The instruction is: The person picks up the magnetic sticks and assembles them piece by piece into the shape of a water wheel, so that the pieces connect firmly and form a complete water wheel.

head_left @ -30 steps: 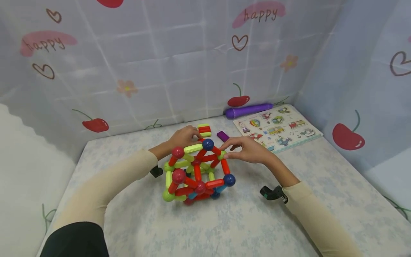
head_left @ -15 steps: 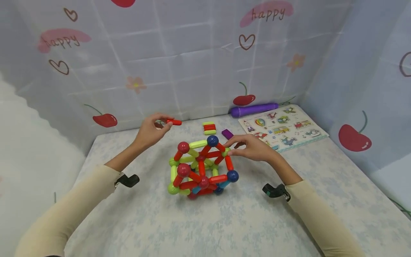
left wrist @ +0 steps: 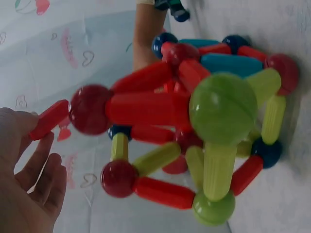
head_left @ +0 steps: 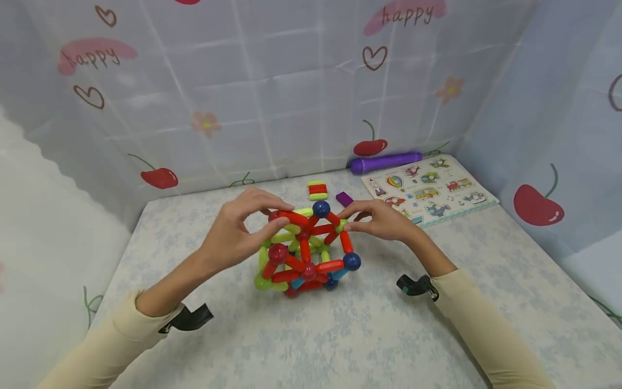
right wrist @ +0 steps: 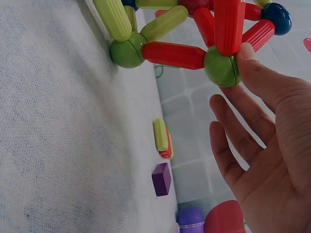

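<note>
A framework of magnetic rods and balls [head_left: 278, 253] in red, lime, blue and dark blue stands mid-table. My left hand [head_left: 233, 229] pinches a loose red magnetic rod [left wrist: 50, 119] between thumb and fingers. In the left wrist view that rod's end is right at a red ball [left wrist: 90, 109] of the framework. On the framework's right side, my right hand [head_left: 381, 221] holds a green ball [right wrist: 221, 68] between thumb and index finger. Its other fingers are spread loosely in the right wrist view.
Behind the framework lie several lime and red rods [head_left: 318, 189] side by side. A purple block [head_left: 344, 199] is close to them. A purple stick-shaped object [head_left: 386, 162] and a picture board [head_left: 466, 213] lie at the back right. Printed curtains enclose the table's back and sides.
My left hand picked up a red rod behind the framework, swung left with it, then came forward to the framework's upper left. My right hand stays at the green ball.
</note>
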Demonstrator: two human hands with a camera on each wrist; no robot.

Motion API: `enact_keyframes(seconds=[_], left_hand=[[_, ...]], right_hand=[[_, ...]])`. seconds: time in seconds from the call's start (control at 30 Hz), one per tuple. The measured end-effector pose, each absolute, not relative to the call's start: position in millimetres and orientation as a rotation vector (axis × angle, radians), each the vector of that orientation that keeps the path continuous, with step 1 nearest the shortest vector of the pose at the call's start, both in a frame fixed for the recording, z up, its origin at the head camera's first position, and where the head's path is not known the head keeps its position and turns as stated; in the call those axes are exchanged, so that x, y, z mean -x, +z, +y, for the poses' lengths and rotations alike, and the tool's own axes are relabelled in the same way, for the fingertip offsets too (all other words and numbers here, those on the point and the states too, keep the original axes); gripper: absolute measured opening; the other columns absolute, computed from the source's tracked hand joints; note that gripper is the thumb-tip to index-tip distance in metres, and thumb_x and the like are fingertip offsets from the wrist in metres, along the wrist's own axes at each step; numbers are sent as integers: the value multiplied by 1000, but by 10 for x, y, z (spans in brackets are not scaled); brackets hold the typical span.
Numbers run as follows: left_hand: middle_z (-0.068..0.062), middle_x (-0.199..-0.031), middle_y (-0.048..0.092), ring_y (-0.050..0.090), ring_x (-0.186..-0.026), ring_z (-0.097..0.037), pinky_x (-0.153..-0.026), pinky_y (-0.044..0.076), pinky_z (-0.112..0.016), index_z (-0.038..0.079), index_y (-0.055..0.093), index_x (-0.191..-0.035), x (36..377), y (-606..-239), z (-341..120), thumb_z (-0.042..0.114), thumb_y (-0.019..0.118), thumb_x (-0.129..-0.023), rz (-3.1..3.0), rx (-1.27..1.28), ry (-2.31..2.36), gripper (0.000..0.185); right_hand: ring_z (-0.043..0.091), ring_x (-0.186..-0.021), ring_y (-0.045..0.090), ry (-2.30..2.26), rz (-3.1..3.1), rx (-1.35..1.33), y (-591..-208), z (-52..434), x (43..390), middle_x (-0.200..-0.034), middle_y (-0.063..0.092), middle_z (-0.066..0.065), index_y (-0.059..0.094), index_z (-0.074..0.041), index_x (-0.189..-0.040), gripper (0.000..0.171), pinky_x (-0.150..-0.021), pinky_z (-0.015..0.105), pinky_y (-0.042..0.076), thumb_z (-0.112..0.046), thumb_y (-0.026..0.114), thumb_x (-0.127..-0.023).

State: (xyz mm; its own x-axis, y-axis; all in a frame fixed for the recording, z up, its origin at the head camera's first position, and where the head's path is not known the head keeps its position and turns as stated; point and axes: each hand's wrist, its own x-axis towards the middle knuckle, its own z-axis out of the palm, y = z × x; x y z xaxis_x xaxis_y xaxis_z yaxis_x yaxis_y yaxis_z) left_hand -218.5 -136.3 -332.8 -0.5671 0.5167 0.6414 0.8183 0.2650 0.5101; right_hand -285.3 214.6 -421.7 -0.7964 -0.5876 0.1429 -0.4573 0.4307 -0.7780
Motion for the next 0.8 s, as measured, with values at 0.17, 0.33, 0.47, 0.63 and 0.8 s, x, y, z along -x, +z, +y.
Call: enact_keyframes(seconds=[0.17, 0.33, 0.47, 0.63, 0.8], left_hand=[[7, -106, 76, 60, -100, -15, -77, 52, -35, 14, 81, -117, 2006, -3422, -1220, 5, 87, -89, -2300, 1283, -1175, 30], [9, -106, 76, 58, -101, -12, -71, 52, -29, 17, 83, -111, 1943, -3544, -1155, 14, 89, -90, -2396, 1292, -1091, 22], [8, -105, 77, 61, -102, -10, -75, 55, -29, 19, 84, -109, 1929, -3614, -1126, 21, 91, -88, -2446, 1278, -963, 22], [7, -103, 78, 61, -100, -10, -76, 55, -29, 19, 86, -109, 1942, -3637, -1094, 25, 92, -87, -2478, 1279, -850, 23], [5, -103, 78, 58, -98, -11, -74, 53, -28, 18, 87, -112, 1959, -3601, -1088, 24, 91, -89, -2480, 1305, -799, 24]], right_hand=[[36, -124, 66, -1309, 2522, 911, -4211, 2146, 2852, -128, 76, 4, 78, -12, -130, 31, -106, 58, 53, -16, 80, -99], [31, -120, 68, -1300, 2535, 943, -4214, 2145, 2855, -127, 77, 4, 78, -11, -129, 31, -105, 56, 55, -14, 80, -99], [26, -121, 68, -1292, 2540, 949, -4206, 2141, 2861, -127, 77, 4, 78, -12, -129, 31, -105, 53, 56, -15, 81, -98], [28, -123, 68, -1288, 2547, 933, -4185, 2143, 2856, -128, 76, 5, 78, -11, -129, 32, -106, 53, 55, -15, 81, -98], [28, -123, 67, -1294, 2533, 922, -4184, 2131, 2858, -129, 76, 5, 78, -11, -129, 31, -106, 53, 55, -16, 81, -99]])
